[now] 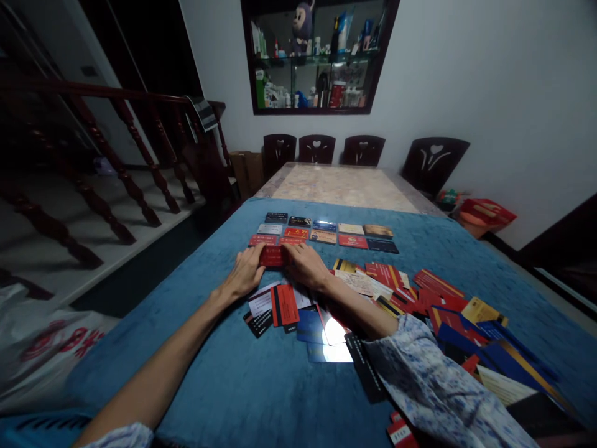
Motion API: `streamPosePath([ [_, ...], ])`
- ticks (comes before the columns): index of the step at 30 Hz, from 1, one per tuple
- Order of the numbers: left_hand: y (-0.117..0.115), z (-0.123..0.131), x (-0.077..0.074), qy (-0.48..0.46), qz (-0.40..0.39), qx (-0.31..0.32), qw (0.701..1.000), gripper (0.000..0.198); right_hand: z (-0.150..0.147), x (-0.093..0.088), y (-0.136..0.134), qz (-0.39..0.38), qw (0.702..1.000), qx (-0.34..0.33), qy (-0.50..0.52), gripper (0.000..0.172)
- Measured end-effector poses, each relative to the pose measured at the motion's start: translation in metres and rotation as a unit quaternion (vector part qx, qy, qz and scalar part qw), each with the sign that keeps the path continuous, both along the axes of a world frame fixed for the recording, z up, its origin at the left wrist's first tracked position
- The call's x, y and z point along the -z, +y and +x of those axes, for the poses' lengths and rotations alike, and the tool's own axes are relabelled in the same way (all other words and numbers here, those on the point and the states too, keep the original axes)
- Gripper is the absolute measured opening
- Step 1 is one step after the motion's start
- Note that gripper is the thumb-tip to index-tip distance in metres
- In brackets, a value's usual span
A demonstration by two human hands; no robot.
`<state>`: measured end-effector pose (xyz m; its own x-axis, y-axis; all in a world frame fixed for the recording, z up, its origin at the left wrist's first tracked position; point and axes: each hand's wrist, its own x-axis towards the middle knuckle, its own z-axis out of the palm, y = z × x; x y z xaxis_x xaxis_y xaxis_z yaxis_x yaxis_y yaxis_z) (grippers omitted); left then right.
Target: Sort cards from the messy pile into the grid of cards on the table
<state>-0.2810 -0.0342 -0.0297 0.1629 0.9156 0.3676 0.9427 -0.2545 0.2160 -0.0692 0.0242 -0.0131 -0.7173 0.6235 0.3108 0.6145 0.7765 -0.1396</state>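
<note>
A red card [273, 256] is gripped by its two short ends between my hands, just above the blue cloth. My left hand [248, 269] closes on its left end, and my right hand [305, 264] on its right end. Beyond them, several cards lie in rows, among them a black card [277, 218], a wooden-patterned card [377, 231] and a dark blue card [382, 246]. Nearer me is a loose spread with an orange-red card [284, 305] on top and a blue card [310, 326] partly under glare. My right forearm hides part of this spread.
A blue cloth [209, 361] covers the near part of the long table [336, 183]. To the right lies a heap of cards and folders, with a gold card [484, 312]. A white plastic bag [51, 342] is at the left; chairs [317, 149] stand behind.
</note>
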Motion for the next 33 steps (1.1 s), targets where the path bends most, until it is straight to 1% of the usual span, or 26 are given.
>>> streamPosePath([
  [2,0.002,0.003,-0.002,0.009,0.005,0.006,1.000,0.060,0.001,-0.002,0.001,0.001,1.000,0.009,-0.005,0.055],
  [4,0.003,0.006,-0.007,0.030,0.003,0.005,1.000,0.058,0.002,-0.004,0.002,0.003,1.000,0.020,-0.009,0.054],
  [9,0.008,0.015,-0.028,0.082,0.008,-0.016,0.996,0.053,0.005,-0.016,0.006,0.012,0.998,0.055,-0.031,0.056],
  [11,0.012,0.018,-0.036,0.091,0.011,-0.021,0.996,0.052,0.005,-0.022,0.009,0.018,0.997,0.066,-0.029,0.053],
  [13,0.018,0.020,-0.041,0.099,0.011,-0.021,0.995,0.052,0.005,-0.026,0.014,0.025,0.997,0.063,-0.023,0.048],
  [15,0.025,0.021,-0.045,0.102,0.009,-0.012,0.995,0.053,0.005,-0.029,0.020,0.027,0.998,0.043,-0.022,0.045],
  [17,0.032,0.023,-0.047,0.101,-0.002,-0.005,0.995,0.053,0.007,-0.031,0.026,0.020,0.999,0.021,-0.027,0.043],
  [19,0.040,0.025,-0.048,0.098,-0.014,0.002,0.995,0.053,0.009,-0.033,0.032,0.008,0.999,0.015,-0.038,0.039],
  [21,0.048,0.026,-0.049,0.098,-0.023,0.011,0.995,0.052,0.012,-0.035,0.037,-0.002,0.998,0.019,-0.053,0.034],
  [26,0.069,0.029,-0.046,0.109,-0.051,0.037,0.992,0.047,0.016,-0.038,0.048,-0.025,0.995,0.039,-0.086,0.028],
  [29,0.079,0.030,-0.044,0.121,-0.079,0.040,0.989,0.042,0.016,-0.037,0.053,-0.035,0.992,0.043,-0.115,0.022],
  [33,0.089,0.029,-0.042,0.128,-0.110,0.043,0.985,0.038,0.013,-0.032,0.059,-0.038,0.988,0.042,-0.141,0.023],
])
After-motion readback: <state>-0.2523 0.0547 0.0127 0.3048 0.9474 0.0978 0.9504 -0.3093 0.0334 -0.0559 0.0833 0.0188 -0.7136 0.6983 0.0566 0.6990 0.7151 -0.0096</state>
